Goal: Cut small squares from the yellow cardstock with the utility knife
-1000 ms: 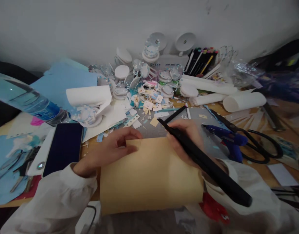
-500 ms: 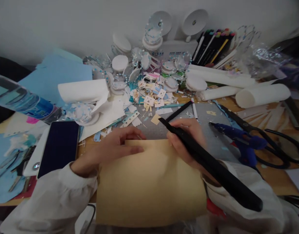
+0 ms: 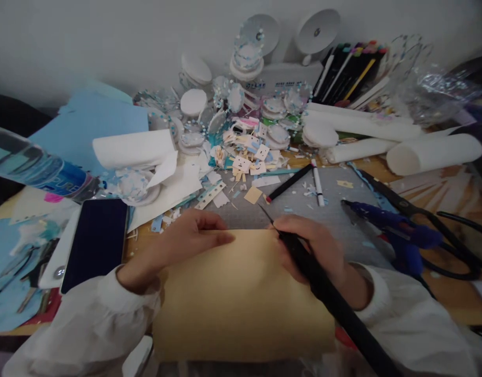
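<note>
A tan sheet of paper point(image 3: 241, 298) lies in front of me, its far edge on a grey cutting mat point(image 3: 323, 220). My left hand point(image 3: 186, 243) rests on the sheet's upper left part, fingers pressed down and curled on it. My right hand point(image 3: 315, 248) is closed round a long black tool point(image 3: 335, 303), a craft knife by its look. The tool's thin tip point(image 3: 262, 210) sits just past the sheet's far edge. Both sleeves are white.
A dark phone point(image 3: 94, 243) lies at the left beside a water bottle point(image 3: 36, 167). A blue glue gun point(image 3: 398, 233) and black scissors point(image 3: 440, 230) lie to the right. Paper scraps point(image 3: 244, 157), white rolls point(image 3: 433, 152), white discs and markers point(image 3: 346, 68) crowd the back.
My right hand has drawn back toward me with the black tool, its tip now at the sheet's far edge. A black pencil and white pen on the mat are uncovered. The left hand stays.
</note>
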Demonstrator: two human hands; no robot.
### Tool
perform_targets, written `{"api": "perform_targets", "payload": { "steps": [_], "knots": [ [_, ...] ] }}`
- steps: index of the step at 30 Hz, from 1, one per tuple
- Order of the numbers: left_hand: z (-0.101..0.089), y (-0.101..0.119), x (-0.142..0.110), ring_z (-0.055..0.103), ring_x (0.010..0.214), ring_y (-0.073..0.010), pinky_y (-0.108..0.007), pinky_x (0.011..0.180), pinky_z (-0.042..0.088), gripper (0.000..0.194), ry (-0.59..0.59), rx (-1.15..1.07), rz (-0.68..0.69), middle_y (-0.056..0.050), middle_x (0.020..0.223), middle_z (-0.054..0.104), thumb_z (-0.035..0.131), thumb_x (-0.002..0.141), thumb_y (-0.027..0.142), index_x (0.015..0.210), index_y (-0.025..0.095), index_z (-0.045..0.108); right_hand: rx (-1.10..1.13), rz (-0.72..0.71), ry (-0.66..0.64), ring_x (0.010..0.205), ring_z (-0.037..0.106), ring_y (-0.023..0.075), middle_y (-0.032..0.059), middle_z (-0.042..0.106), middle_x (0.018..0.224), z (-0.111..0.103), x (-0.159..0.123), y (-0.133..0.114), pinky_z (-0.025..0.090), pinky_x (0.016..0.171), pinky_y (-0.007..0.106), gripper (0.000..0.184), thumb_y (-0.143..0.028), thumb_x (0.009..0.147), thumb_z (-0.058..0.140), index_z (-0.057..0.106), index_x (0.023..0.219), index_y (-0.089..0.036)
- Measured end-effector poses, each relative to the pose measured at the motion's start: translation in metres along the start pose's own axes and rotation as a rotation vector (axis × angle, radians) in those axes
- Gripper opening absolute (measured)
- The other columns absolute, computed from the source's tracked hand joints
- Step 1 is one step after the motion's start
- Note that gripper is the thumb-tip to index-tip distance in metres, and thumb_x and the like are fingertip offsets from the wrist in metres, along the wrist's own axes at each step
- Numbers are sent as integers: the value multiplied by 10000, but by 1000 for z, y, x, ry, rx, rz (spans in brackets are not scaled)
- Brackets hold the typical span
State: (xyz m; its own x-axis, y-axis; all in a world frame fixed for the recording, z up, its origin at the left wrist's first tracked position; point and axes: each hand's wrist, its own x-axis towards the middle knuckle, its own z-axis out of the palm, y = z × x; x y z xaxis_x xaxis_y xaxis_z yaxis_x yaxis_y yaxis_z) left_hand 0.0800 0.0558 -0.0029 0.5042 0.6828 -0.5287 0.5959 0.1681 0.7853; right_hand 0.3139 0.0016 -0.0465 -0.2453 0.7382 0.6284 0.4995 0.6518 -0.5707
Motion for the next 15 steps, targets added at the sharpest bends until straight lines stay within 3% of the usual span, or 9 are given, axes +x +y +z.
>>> {"api": "perform_targets", "payload": {
  "steps": [7,11,15],
  "knots": [
    [0,0,8,508,481,-84,-173,425,330,269,-38,-213,-56,22,573,587,681,750,416,686,157,643,-248,-180,-97,695,674,192,31,711,762,0,3,4,511,651,349,168,-164,837,516,557,992,-216],
    [-3,-5,15,448,425,-64,-177,401,304,267,-95,-317,-120,32,526,550,730,696,395,648,147,643,-268,-297,-129,783,686,170,0,692,710,-2,0,5,497,782,352,130,-153,835,500,560,930,-220],
    [-5,-8,16,464,433,-72,-185,407,311,270,-126,-343,-139,26,550,565,741,679,410,684,152,664,-237,-355,-139,816,687,179,-10,667,670,-4,0,5,498,768,357,165,-145,811,507,547,951,-224]
  ]
}}
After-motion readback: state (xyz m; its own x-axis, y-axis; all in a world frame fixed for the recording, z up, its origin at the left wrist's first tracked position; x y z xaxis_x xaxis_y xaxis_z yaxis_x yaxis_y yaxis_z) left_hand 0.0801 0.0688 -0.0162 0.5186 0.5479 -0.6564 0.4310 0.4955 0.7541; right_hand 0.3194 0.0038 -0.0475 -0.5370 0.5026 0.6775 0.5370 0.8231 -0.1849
